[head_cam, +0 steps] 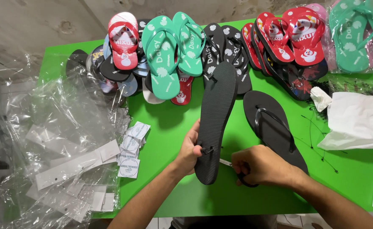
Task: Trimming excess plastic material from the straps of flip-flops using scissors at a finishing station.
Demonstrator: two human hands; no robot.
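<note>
My left hand (pixel 189 149) grips the left edge of a black flip-flop (pixel 215 114) held sole-up, its ribbed underside facing me, toe end pointing away. A small black strap plug pokes through the sole near my fingers. My right hand (pixel 256 165) holds small scissors (pixel 233 167) by their black handle, the blade tip touching the sole's right edge. A second black flip-flop (pixel 275 131) lies strap-up on the green table (pixel 169 127) just right of my hands.
Piles of flip-flops line the table's far edge: teal (pixel 169 51), red and white (pixel 125 40), black (pixel 233 51), red (pixel 298 36). Clear plastic bags (pixel 55 140) and round card tags (pixel 132 148) lie left. White paper (pixel 358 121) and thin black ties (pixel 317 140) lie right.
</note>
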